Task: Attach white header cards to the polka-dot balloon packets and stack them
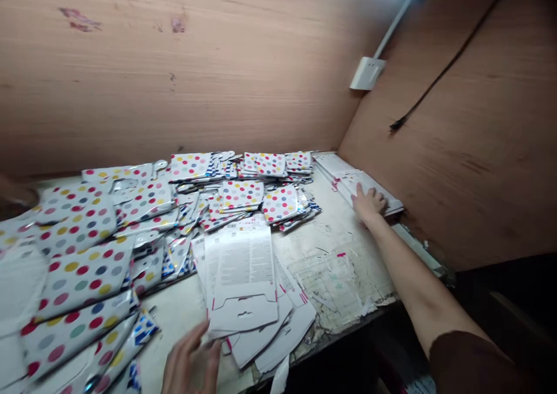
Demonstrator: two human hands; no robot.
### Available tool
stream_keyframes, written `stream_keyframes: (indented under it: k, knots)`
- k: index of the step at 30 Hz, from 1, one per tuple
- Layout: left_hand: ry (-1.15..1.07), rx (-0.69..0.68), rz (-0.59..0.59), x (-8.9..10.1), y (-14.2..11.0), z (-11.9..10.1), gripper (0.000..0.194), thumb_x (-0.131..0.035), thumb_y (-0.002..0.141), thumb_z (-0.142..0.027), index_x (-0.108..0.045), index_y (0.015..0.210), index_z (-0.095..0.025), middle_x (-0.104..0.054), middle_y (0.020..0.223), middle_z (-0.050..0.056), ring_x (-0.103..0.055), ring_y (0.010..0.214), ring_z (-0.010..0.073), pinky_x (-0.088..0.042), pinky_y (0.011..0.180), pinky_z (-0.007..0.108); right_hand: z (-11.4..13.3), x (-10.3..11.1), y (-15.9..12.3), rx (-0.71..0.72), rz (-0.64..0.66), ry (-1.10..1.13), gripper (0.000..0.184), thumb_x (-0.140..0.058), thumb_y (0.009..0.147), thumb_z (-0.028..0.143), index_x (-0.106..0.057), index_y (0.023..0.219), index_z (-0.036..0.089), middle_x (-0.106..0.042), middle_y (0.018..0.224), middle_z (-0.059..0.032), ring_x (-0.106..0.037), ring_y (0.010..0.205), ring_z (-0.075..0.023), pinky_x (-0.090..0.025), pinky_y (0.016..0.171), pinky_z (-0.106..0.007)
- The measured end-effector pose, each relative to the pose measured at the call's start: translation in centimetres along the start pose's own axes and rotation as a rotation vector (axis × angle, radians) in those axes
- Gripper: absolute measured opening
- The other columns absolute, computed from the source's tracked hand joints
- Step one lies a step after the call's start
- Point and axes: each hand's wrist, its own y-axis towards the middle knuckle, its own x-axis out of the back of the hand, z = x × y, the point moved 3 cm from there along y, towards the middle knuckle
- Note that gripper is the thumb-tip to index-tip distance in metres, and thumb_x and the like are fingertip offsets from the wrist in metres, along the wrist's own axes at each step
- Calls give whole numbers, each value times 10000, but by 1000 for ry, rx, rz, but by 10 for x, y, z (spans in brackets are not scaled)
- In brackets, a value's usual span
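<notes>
My left hand (pixel 191 359) is at the front edge of the table, fingers apart and holding nothing visible. It is just beside a fanned pile of white printed cardboard sleeves (pixel 246 272) with hang holes; I cannot tell if a fingertip touches the pile's lower left corner. My right hand (pixel 369 202) reaches far to the right and lies with spread, slightly bent fingers on a stack of flat white cards (pixel 335 167) beside the side wall. Folded polka-dot packets (pixel 82 272) in clear plastic cover the left of the table.
More polka-dot packets (pixel 265 165) are piled along the wooden back wall (pixel 195 80). A worn, paper-covered tabletop (pixel 322 260) shows between the piles. A black cable (pixel 452 63) hangs on the right wall near a white switch (pixel 368 73). A blurred brown shape (pixel 17 197) is at the left edge.
</notes>
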Motion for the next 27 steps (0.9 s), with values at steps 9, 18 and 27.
stream_keyframes:
  k: [9, 18, 27]
  knots:
    - [456, 305, 195, -38, 54, -22, 816, -745, 673, -510, -444, 1311, -100, -532, 1087, 143, -523, 1022, 335, -452, 870, 469, 102, 52, -222, 627, 364, 855, 400, -479, 920, 505, -631, 1124, 196, -590, 1103, -134, -564, 1016, -275, -489, 853, -425]
    - [-277, 560, 55, -2, 30, -26, 236, -541, 850, -363, -439, 1011, -225, -619, 939, 52, -641, 852, 241, -518, 743, 376, 140, 61, -361, -341, 1679, 1848, 489, -650, 832, 459, -539, 1200, 157, -666, 798, -33, -587, 470, -113, -415, 405, -198]
    - [-612, 717, 186, 0, -45, -19, 569, -714, 706, -256, -480, 1219, -180, -709, 951, 89, -681, 922, 284, -544, 815, 391, 145, 60, -384, -726, 1361, 2229, 253, -771, 742, 296, -644, 919, 166, -694, 846, -22, -627, 740, -137, -485, 609, -228]
